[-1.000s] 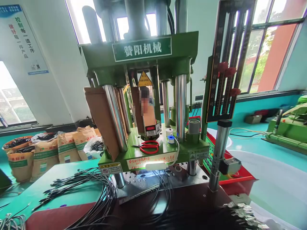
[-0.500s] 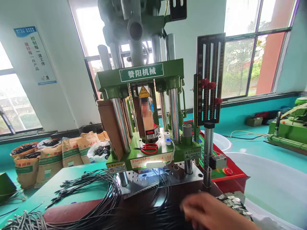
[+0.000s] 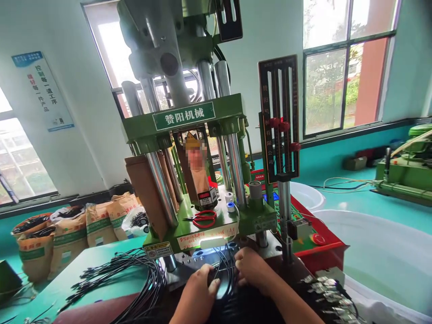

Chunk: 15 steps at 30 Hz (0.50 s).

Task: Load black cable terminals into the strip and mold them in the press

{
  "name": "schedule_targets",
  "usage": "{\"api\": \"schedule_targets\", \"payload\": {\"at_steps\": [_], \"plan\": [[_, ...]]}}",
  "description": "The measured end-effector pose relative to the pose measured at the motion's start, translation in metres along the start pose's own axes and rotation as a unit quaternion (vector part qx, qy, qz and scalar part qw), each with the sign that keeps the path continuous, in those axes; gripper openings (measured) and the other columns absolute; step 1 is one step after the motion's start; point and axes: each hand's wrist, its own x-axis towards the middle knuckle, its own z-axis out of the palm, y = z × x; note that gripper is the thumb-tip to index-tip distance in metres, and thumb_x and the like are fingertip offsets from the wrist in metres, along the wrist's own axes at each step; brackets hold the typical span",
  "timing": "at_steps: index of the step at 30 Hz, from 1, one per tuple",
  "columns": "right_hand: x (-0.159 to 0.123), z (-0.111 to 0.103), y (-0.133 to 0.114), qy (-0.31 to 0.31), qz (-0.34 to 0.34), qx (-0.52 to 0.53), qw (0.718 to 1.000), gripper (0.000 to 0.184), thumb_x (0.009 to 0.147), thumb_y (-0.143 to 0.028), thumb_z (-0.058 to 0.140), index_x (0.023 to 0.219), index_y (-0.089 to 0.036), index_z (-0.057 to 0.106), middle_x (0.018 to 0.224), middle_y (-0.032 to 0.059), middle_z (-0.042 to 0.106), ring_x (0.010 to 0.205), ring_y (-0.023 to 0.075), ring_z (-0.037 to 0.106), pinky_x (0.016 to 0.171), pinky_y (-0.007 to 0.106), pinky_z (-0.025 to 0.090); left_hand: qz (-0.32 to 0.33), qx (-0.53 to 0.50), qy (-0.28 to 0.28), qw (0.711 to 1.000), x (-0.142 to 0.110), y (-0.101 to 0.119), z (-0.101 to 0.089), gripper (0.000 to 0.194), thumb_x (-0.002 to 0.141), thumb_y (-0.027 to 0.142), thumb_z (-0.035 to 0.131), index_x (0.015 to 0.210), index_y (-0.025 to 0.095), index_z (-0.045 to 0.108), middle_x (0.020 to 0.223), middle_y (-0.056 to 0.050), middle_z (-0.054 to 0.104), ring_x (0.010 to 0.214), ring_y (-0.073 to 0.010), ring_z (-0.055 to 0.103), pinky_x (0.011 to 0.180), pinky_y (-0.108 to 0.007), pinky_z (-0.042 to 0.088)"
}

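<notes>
Head view, standing by the green press [image 3: 202, 231]: two bare hands work low at its front edge. Left hand [image 3: 199, 290] is at the near side of the metal plate [image 3: 184, 270], fingers bent forward, thumb set a little apart from them; cannot tell whether anything is pinched there. Right hand [image 3: 251, 267] comes in from the other side, fingers curled inward beside the thin black cables [image 3: 229, 270]; grip hidden, cannot tell. Those cables hang in loose curves between the two hands, under the lit lamp [image 3: 214, 242]. Containers noted: paper sacks [image 3: 65, 245] with green print stand grouped beyond the table [image 3: 97, 254], the left ones open at the top and showing dark stuff, too small to name. Beside them, a clear-white plastic bag [image 3: 135, 220] holding black coiled pieces. To the right, a big white tub [image 3: 378, 252], pale inside, contents not readable; a second white tub [image 3: 308, 195] sits behind it, partly covered by the red control box [image 3: 320, 252]. A small grey cup-like cylinder [image 3: 255, 190] stands upright on the press; its inside cannot be made out. Red-handled scissors [image 3: 204, 219] and a blue-and-white roll [image 3: 231, 207] lie on the green bed. A larger cable bundle [image 3: 153, 274] curves across the table at left; metal-ended pieces [image 3: 332, 292] are heaped at lower right.
</notes>
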Motion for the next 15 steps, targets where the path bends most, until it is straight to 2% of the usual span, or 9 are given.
{"api": "schedule_targets", "payload": {"at_steps": [2, 4, 7, 10, 12, 14, 15], "plan": [[-0.004, 0.002, -0.01, -0.016, 0.027, 0.014, 0.999, 0.017, 0.084, -0.018, 0.058, 0.067, -0.016, 0.054, 0.048, -0.0038, 0.055, 0.039, 0.0115, 0.054, 0.043, 0.024, 0.047, 0.014, -0.021, 0.011, 1.0, -0.001, 0.002, -0.003, 0.025, 0.083, 0.03, 0.046, 0.101, 0.018, 0.06, 0.101, -0.007, 0.069, 0.097, -0.0208, 0.061, 0.084, -0.029, 0.041], [-0.009, 0.003, -0.02, -0.048, 0.046, 0.049, 0.997, 0.019, 0.083, -0.023, 0.055, 0.065, -0.016, 0.053, 0.051, 0.0022, 0.06, 0.045, 0.0161, 0.061, 0.05, 0.03, 0.052, 0.019, -0.029, 0.034, 0.999, -0.003, 0.007, -0.009, 0.025, 0.084, 0.031, 0.045, 0.1, 0.019, 0.06, 0.1, -0.006, 0.069, 0.096, -0.0198, 0.061, 0.084, -0.029, 0.041], [-0.018, 0.007, -0.029, -0.11, 0.082, 0.118, 0.984, 0.021, 0.082, -0.034, 0.053, 0.076, -0.014, 0.055, 0.065, 0.009, 0.066, 0.059, 0.0202, 0.068, 0.06, 0.033, 0.054, 0.009, -0.034, 0.052, 0.998, -0.009, 0.018, -0.024, 0.025, 0.086, 0.032, 0.043, 0.104, 0.021, 0.058, 0.095, -0.004, 0.069, 0.091, -0.0187, 0.062, 0.081, -0.028, 0.042], [-0.026, 0.017, -0.03, -0.175, 0.112, 0.197, 0.958, 0.025, 0.078, -0.037, 0.053, 0.081, -0.013, 0.055, 0.075, 0.0095, 0.067, 0.067, 0.0201, 0.069, 0.068, 0.033, 0.054, 0.018, -0.029, 0.055, 0.998, -0.02, 0.025, -0.034, 0.025, 0.087, 0.03, 0.042, 0.104, 0.021, 0.058, 0.094, -0.005, 0.069, 0.089, -0.0195, 0.063, 0.079, -0.029, 0.044], [-0.032, 0.026, -0.03, -0.213, 0.11, 0.244, 0.94, 0.02, 0.074, -0.033, 0.052, 0.081, -0.014, 0.056, 0.077, 0.0076, 0.066, 0.073, 0.0193, 0.068, 0.075, 0.032, 0.053, 0.041, -0.001, 0.108, 0.993, -0.032, 0.024, -0.029, 0.027, 0.089, 0.027, 0.038, 0.105, 0.021, 0.059, 0.103, -0.008, 0.068, 0.099, -0.0225, 0.061, 0.086, -0.034, 0.044], [-0.039, 0.034, -0.031, -0.238, 0.097, 0.283, 0.924, 0.019, 0.07, -0.026, 0.05, 0.082, -0.014, 0.059, 0.08, 0.0084, 0.067, 0.082, 0.0201, 0.068, 0.08, 0.03, 0.051, 0.102, 0.022, 0.147, 0.984, -0.048, 0.019, -0.011, 0.031, 0.089, 0.026, 0.035, 0.106, 0.023, 0.061, 0.111, -0.01, 0.066, 0.108, -0.0251, 0.057, 0.095, -0.04, 0.041], [-0.043, 0.038, -0.032, -0.243, 0.087, 0.299, 0.919, 0.022, 0.067, -0.022, 0.048, 0.083, -0.013, 0.061, 0.082, 0.0094, 0.068, 0.087, 0.0207, 0.067, 0.083, 0.029, 0.05, 0.14, 0.025, 0.146, 0.979, -0.055, 0.015, 0.001, 0.032, 0.089, 0.026, 0.036, 0.105, 0.024, 0.063, 0.112, -0.01, 0.065, 0.11, -0.0252, 0.056, 0.097, -0.04, 0.041]]}}
